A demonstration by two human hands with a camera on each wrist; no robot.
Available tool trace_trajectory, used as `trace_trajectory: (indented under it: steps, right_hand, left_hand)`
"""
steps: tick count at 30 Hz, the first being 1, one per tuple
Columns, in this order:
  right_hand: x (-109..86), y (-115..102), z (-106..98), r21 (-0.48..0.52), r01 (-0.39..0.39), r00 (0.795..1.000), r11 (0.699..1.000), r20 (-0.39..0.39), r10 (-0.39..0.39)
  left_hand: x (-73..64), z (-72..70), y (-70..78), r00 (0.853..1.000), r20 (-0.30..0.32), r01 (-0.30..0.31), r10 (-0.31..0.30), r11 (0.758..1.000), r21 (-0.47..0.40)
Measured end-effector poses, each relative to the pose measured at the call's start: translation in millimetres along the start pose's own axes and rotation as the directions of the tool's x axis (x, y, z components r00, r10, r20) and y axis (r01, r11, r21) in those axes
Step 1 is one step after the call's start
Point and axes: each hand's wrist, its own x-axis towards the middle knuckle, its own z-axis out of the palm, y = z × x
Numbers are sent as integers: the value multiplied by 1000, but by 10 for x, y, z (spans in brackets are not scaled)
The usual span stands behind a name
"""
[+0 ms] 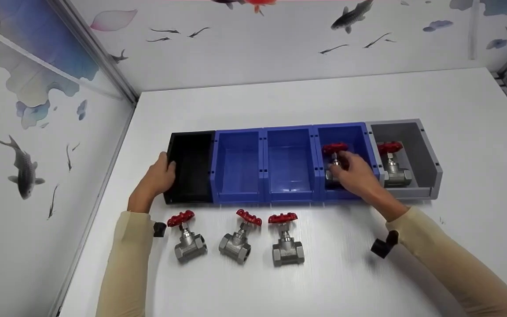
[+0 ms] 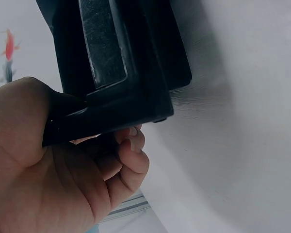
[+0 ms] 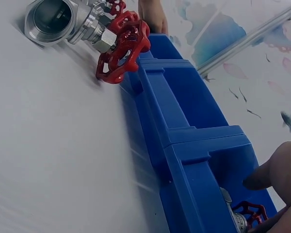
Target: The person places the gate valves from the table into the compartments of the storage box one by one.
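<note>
Downward, right hand (image 1: 359, 176) reaching into blue bin (image 1: 360, 136), by valve (image 1: 333, 149).

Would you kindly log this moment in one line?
left hand: grips black bin; right hand: at valve in blue bin; table: three valves

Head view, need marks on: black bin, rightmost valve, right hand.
Black bin (image 1: 192, 167): head view, bare floor inside.
Rightmost valve (image 1: 397, 177): head view, metal body.
Right hand (image 1: 359, 176): head view, back of the hand.
</note>
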Motion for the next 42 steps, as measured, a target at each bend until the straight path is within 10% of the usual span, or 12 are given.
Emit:
trace_trajectory:
  steps: [42]
  right_hand:
    - [-439, -281, 148, -30, 255, 952, 966, -166, -257]
  left_hand:
    - [12, 22, -25, 1000, -24, -4, 4, 1000, -14]
